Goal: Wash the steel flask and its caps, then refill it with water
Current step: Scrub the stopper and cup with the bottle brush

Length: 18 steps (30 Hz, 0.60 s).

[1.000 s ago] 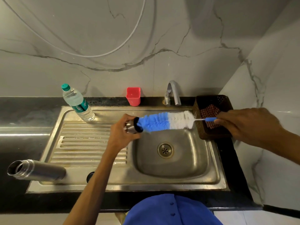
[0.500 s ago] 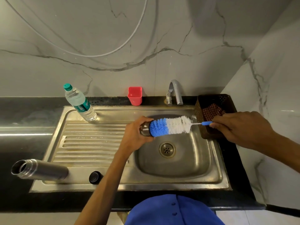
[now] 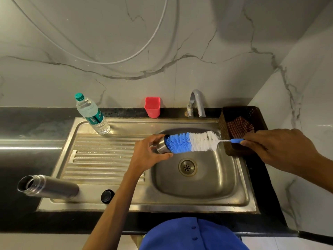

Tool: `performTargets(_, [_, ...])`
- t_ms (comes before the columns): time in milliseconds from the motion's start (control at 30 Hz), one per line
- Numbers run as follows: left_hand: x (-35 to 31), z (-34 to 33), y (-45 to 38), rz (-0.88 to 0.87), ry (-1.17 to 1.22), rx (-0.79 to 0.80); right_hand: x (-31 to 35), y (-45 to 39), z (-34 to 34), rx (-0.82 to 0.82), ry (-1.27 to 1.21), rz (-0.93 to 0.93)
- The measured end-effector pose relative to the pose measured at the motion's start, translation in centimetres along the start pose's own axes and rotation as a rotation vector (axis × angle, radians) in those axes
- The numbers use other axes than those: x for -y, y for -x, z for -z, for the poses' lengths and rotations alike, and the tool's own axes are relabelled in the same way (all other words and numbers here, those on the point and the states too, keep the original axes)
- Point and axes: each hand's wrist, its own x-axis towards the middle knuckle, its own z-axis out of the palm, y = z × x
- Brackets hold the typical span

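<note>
My left hand (image 3: 148,153) grips a small steel cup cap (image 3: 161,147) over the left edge of the sink basin (image 3: 212,177), its mouth turned right. My right hand (image 3: 277,150) holds the blue handle of a bottle brush (image 3: 191,143); the blue bristle end sits in the cap's mouth, the white bristles outside. The steel flask (image 3: 48,186) lies on its side, open mouth to the left, at the drainboard's front left corner. A small black cap (image 3: 107,196) rests on the sink rim near it.
A plastic water bottle (image 3: 91,114) with a green lid stands at the drainboard's back. A red cup (image 3: 152,107) and the tap (image 3: 197,102) are behind the basin. A dark basket (image 3: 241,127) with a checked cloth sits right of the sink.
The brush went deeper into the cap and then slid partly back out to the right. Both hands and the cap shifted right over the basin.
</note>
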Motion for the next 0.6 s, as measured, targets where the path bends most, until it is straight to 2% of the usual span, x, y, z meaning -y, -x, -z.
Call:
performTargets(200, [0.0,0.7,0.5,0.046,-0.091,0.077,-0.2,0.6,0.1,0.027,0.046,0.058])
performTargets(400, [-0.1,0.3,1.2,0.091,-0.237,0.145,0.7,0.6,0.1,-0.033,0.081,0.104])
performTargets(500, [0.1,0.4,1.1,0.183,-0.16,0.111,1.3,0.7,0.2,-0.052,0.051,0.115])
performTargets(600, [0.0,0.5,1.2,0.316,0.05,0.114,1.1,0.6,0.3,-0.041,0.076,0.098])
